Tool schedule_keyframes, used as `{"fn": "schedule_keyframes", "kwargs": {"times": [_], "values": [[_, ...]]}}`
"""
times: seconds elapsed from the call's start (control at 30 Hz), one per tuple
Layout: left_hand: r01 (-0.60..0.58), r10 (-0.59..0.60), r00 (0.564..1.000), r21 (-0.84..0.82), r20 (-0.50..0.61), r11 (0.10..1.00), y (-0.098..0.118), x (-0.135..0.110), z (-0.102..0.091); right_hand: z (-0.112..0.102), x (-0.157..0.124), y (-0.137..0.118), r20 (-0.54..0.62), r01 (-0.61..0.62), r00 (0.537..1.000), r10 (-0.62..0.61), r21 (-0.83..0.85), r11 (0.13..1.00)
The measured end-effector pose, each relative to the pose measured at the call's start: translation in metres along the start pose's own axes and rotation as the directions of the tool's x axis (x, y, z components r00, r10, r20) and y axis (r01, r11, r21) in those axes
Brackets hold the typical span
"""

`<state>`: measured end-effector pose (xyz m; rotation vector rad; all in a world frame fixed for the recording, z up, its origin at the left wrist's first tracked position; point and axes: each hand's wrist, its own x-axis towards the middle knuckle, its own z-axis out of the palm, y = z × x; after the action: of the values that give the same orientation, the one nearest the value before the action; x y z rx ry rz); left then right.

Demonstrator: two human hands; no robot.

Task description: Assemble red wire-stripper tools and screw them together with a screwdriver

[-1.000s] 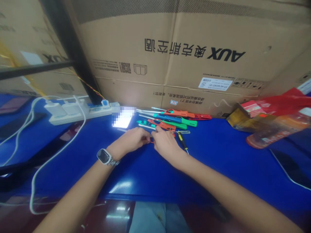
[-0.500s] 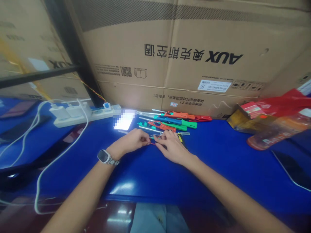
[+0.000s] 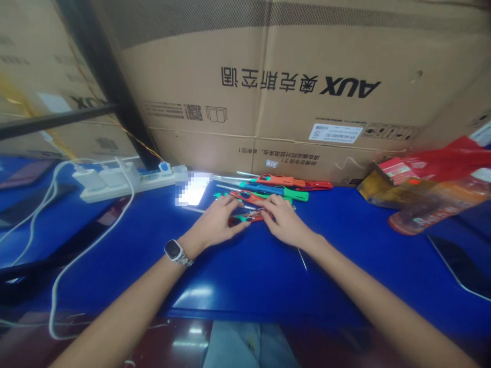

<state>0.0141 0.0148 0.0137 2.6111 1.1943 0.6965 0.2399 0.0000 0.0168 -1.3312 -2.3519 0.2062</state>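
Observation:
My left hand (image 3: 217, 225), with a watch (image 3: 174, 251) on its wrist, and my right hand (image 3: 286, 221) lie side by side on the blue table (image 3: 345, 255). Their fingers curl over a red and teal long-nozzle lighter (image 3: 245, 218) that lies between them. Just beyond my fingertips sits a bunch of similar lighters (image 3: 276, 186) in orange, red, blue and green, their metal tubes pointing left. A thin metal rod (image 3: 302, 258) shows on the table beside my right wrist.
A lit phone (image 3: 194, 189) lies left of the lighters. A white power strip (image 3: 115, 180) with chargers and cables sits at the back left. A large cardboard box (image 3: 291, 87) walls off the back. Red and orange packaging (image 3: 425, 194) is piled at the right.
Both hands have shifted forward toward the lighter pile, from a pinch on a small part to fingers curled over a red and teal lighter. The black-handled screwdriver is now hidden under my right hand.

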Motion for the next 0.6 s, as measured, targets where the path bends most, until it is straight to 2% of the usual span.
{"fn": "schedule_keyframes", "kwargs": {"times": [0.1,0.23,0.47,0.6], "values": [[0.018,-0.020,0.999,0.046,0.031,0.999,0.002,0.000,0.006,-0.003,0.009,0.009,0.064,0.068,0.996,-0.064,-0.071,0.995],[0.013,-0.013,0.997,0.012,0.073,1.000,0.000,0.000,0.009,0.000,0.013,0.010,0.137,0.149,0.981,-0.137,-0.080,0.986],[0.018,-0.010,0.995,-0.073,0.101,0.997,-0.011,-0.001,0.006,0.002,0.002,0.002,0.141,0.184,0.976,-0.164,-0.144,0.972],[0.014,-0.010,0.993,-0.031,0.116,0.999,-0.008,-0.001,0.004,0.001,-0.003,-0.002,0.152,0.172,0.977,-0.147,-0.166,0.971]]}}
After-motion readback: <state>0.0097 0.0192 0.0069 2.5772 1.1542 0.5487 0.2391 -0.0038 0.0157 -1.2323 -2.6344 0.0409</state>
